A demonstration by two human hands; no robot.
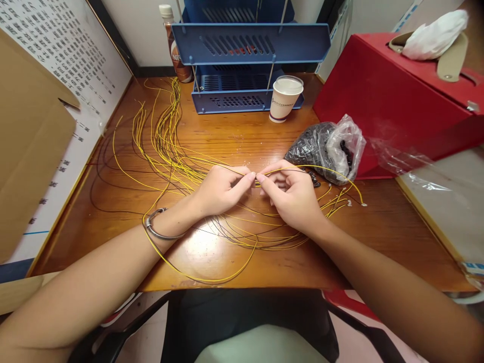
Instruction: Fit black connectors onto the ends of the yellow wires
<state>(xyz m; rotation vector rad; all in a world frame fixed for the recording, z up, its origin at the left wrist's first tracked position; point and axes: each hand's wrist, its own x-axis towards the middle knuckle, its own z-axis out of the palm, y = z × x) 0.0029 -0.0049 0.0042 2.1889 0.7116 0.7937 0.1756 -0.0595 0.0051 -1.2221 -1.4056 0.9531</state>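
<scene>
Both hands meet over the middle of the wooden table, thumbs and forefingers pinched nearly tip to tip. My left hand (227, 189) is closed on a thin yellow and black wire. Close beside it, my right hand (289, 194) pinches the same wire pair, whose yellow strand (333, 173) arcs out to the right and ends in a small white connector (363, 204). Whatever sits between the fingertips is too small to make out. Beneath and behind the hands lies a loose bundle of yellow and black wires (166, 121). More white-tipped ends lie right of my right hand.
A clear plastic bag of small black parts (313, 143) lies behind my right hand. Farther back stand a paper cup (285, 98), a blue desk rack (249, 45) and a bottle (177, 55). A red box (363, 101) is at the right, cardboard (34, 141) at the left.
</scene>
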